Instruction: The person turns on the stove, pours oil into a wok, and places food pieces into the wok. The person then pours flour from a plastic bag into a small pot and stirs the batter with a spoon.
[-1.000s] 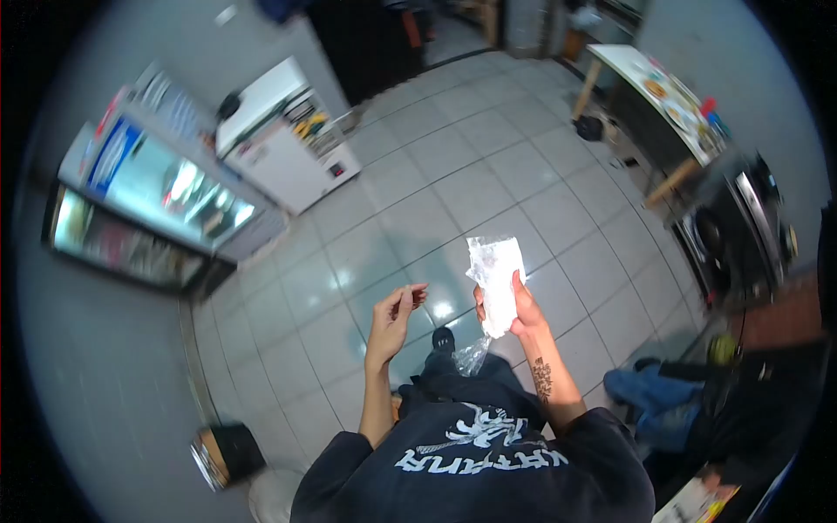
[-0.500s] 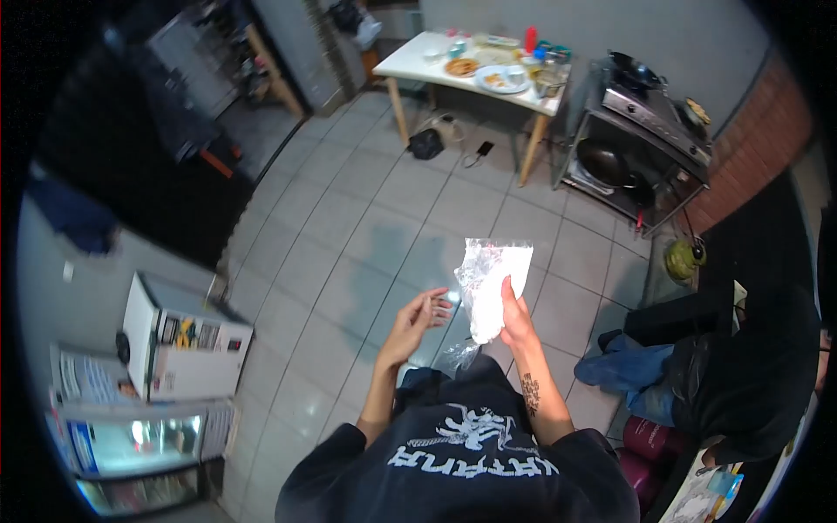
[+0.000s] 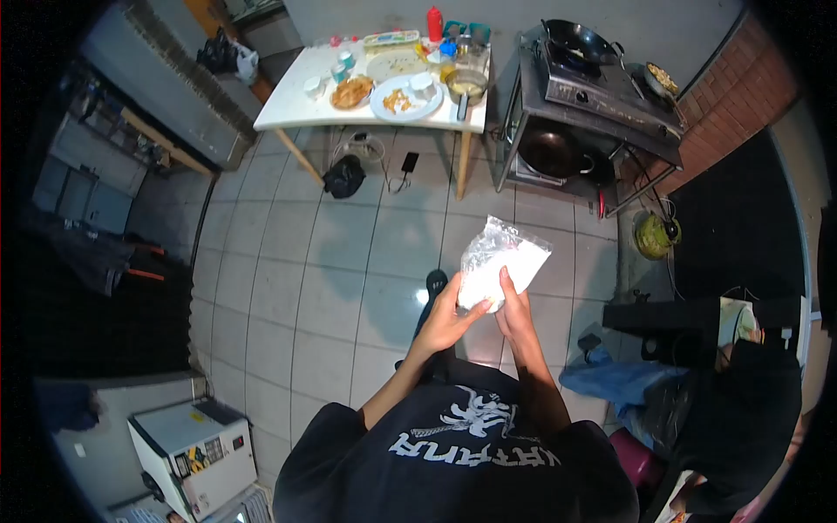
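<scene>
A clear plastic bag of white powder [image 3: 499,268] is held up in front of my body, bright with glare, its loose top edge pointing away from me. My right hand [image 3: 514,309] grips its right lower side with the thumb across the front. On the lower left corner, my left hand [image 3: 449,318] has closed too, its thumb pressed on the plastic. The fingers behind the bag are hidden. Any print on the bag is washed out.
A white table [image 3: 288,105] ahead bears plates of food, cups, a red bottle [image 3: 435,23] and a saucepan [image 3: 466,83]. Right of it stands a stove [image 3: 602,91] with a wok [image 3: 580,42]. A green gas cylinder [image 3: 656,235] and another person [image 3: 741,418] are at the right.
My left hand has moved from open beside the bag to gripping its lower left corner. The bag has tilted to the right. The table and stove appear nearer.
</scene>
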The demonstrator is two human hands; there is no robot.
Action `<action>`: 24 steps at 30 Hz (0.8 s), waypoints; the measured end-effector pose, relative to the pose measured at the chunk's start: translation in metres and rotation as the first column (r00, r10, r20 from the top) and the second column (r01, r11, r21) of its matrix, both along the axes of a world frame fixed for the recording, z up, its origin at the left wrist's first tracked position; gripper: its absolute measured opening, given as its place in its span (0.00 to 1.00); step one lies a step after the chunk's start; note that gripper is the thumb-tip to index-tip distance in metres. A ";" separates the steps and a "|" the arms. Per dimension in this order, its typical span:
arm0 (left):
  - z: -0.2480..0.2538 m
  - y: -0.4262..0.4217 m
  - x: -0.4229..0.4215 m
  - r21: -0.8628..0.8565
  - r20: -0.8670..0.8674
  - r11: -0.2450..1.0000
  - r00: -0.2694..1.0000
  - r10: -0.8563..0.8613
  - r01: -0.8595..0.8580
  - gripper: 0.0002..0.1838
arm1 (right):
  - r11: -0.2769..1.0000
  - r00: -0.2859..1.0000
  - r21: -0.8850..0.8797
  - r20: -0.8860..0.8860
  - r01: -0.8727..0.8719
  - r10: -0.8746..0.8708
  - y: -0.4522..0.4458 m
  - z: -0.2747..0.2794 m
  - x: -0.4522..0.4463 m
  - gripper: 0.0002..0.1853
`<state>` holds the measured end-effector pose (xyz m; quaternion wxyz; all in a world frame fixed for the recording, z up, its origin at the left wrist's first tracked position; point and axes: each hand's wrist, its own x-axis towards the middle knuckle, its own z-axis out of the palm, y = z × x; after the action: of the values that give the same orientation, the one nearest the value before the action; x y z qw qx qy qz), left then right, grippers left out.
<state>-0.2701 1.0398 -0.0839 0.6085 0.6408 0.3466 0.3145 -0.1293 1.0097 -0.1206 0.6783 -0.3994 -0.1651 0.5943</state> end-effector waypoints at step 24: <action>-0.110 0.466 0.211 -0.523 0.195 0.822 0.907 0.374 -0.226 0.23 | 0.934 0.743 -0.074 0.585 -0.350 0.324 0.514 -0.069 0.253 0.14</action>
<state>-0.0594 1.5055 -0.1939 0.7364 0.3496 0.4197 0.3992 0.1233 1.5234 -0.1898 0.4829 -0.5130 -0.4481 0.5502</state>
